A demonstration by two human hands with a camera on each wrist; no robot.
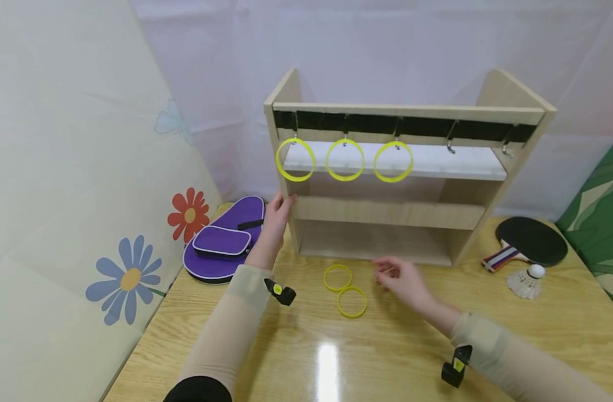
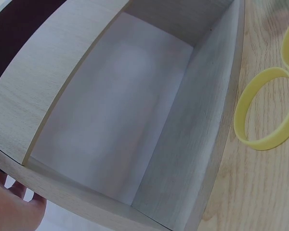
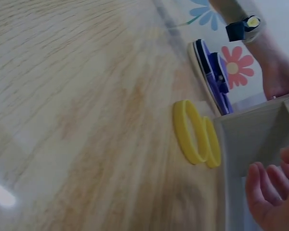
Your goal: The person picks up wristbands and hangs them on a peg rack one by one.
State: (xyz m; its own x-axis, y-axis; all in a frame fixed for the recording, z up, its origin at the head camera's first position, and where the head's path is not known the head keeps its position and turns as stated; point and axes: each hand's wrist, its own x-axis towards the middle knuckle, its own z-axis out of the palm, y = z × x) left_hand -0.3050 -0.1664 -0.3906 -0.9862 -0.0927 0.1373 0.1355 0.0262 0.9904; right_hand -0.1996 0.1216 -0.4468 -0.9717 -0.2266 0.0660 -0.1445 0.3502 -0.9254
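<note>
My left hand (image 1: 278, 215) holds the left side panel of a wooden shelf unit (image 1: 387, 211); its fingers (image 2: 19, 190) bend against the panel's edge in the left wrist view. Above the tabletop, before the shelf's base, my right hand (image 1: 401, 280) hovers with loosely curled fingers and nothing in them. Two yellow rings, a rear one (image 1: 338, 278) and a front one (image 1: 352, 302), lie touching on the table to its left. Three more yellow rings hang from the left (image 1: 296, 180), second (image 1: 345, 178) and middle (image 1: 393, 180) hooks. The two right hooks (image 1: 451, 146) carry nothing.
A purple racket case (image 1: 246, 215) with a small purple pouch (image 1: 222, 241) lies left of the shelf. Beyond its right side are a black table tennis paddle (image 1: 532, 240) and a shuttlecock (image 1: 525, 283). The wooden table (image 1: 412, 357) meets a curtained wall behind.
</note>
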